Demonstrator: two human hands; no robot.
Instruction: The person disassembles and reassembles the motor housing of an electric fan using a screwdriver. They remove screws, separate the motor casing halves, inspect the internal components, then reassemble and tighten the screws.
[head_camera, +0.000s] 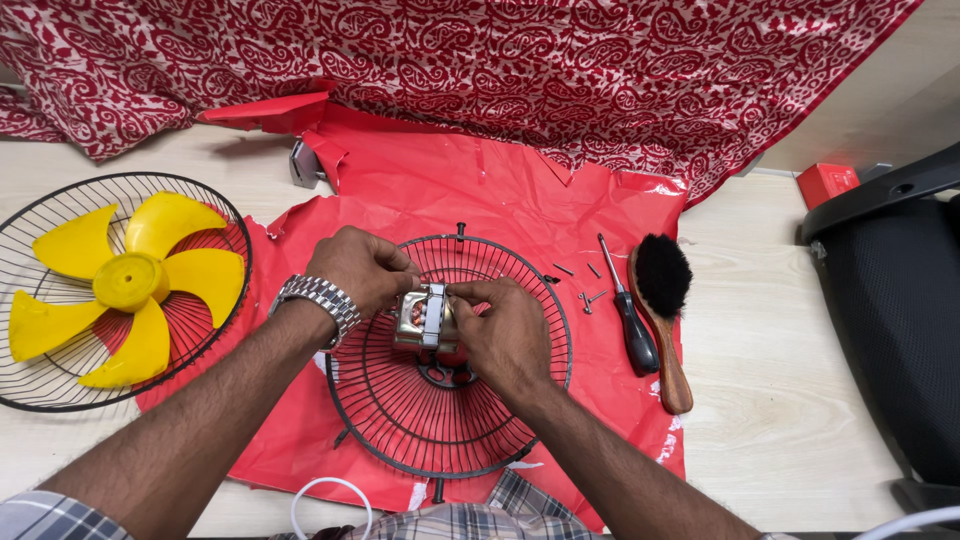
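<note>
A pale wood-grain table (790, 400) is partly covered by a crinkled red sheet (450, 190), with red paisley cloth (560, 70) heaped along the back and a black chair (890, 310) at the right edge. On the sheet lies a round black wire fan guard (400, 440); a second guard (30, 290) at the left cradles a glossy yellow plastic blade (130, 285). A black-handled screwdriver (630, 320), a wooden brush (665, 320) with dark bristles and loose screws (590, 297) lie to the right. The small metal motor (427, 320), seemingly copper-wound, sits over the guard's hub, pinched from both sides: left hand (360, 270) and right hand (510, 335) fingers closed on it.
</note>
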